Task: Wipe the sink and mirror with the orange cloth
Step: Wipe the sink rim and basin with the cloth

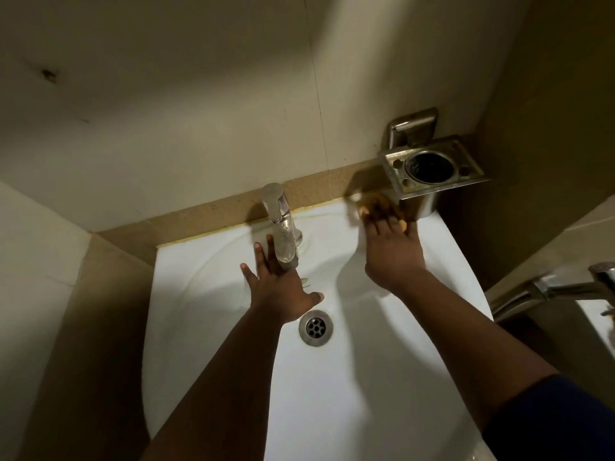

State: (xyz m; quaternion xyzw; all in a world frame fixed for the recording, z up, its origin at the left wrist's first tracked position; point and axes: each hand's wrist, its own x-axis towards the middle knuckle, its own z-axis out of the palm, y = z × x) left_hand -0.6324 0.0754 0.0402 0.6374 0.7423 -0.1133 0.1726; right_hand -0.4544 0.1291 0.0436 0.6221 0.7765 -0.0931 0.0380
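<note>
The right hand (392, 247) lies flat with fingers spread, pressing the orange cloth (372, 207) onto the back right corner of the sink (366, 377). The cloth is mostly hidden beneath the fingers and blurred, so only its edges show. It sits right under a metal holder (432, 168) fixed to the wall. The left hand (279, 291) is open, fingers straight, resting on the basin beside the tap (281, 224), with the drain (315, 327) just below it. A second tap (559, 287) shows at the right edge. No mirror is in view.

The likely trouble is knuckles or cloth catching on the holder's lower edge, since the gap there looks tight. The cloth could also bunch up and slip from under flat fingers, leaving the corner seam unwiped.
</note>
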